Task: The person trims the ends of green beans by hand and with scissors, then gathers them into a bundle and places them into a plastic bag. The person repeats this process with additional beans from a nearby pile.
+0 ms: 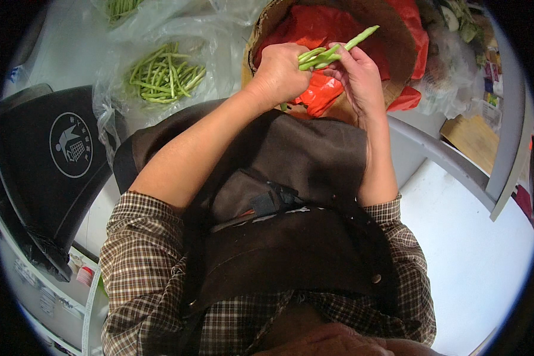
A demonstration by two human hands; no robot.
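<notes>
My left hand [285, 71] is closed around a small bunch of green beans [313, 58], whose ends stick out to the right. The thumb and fingers of my right hand [360, 78] pinch beans from the same bunch. One long pale green bean [361, 37] points up and right past my right thumb. Both hands are above a cardboard box [402, 26] with red plastic bags [325, 22] in it. To the left, a clear plastic bag [209, 49] lies spread with a pile of green beans [167, 78] on it.
A black trash bin [40, 147] with a white printed symbol stands at left. More beans [122, 9] lie in plastic at the top. On the right are a grey curved frame edge [445, 160], a wooden board [471, 140] and a clear bag [449, 84]. A dark apron [293, 249] covers my lap.
</notes>
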